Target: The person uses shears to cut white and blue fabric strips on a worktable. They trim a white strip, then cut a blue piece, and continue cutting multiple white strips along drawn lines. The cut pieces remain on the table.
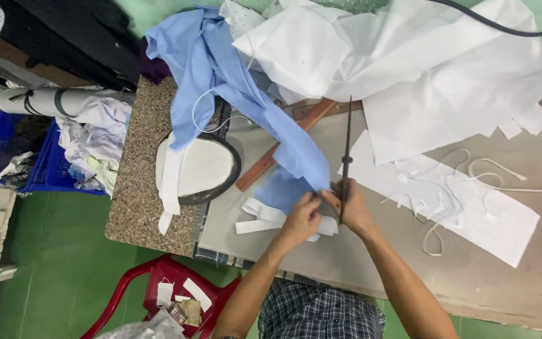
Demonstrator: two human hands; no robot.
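A long light blue cloth (233,81) runs from the pile at the back down to the middle of the table. My left hand (302,216) pinches its lower end. My right hand (352,210) grips a pair of long dark scissors (346,150), their blades pointing away from me, right beside the blue cloth's edge. Under my hands lie white fabric strips (261,220).
White fabric (421,69) is heaped at the back, with white scraps and a white sheet (472,207) on the right. A wooden ruler (280,147) and a round dark-rimmed white object (202,166) lie on the left. A red plastic chair (158,289) and blue crate (26,157) stand on the floor.
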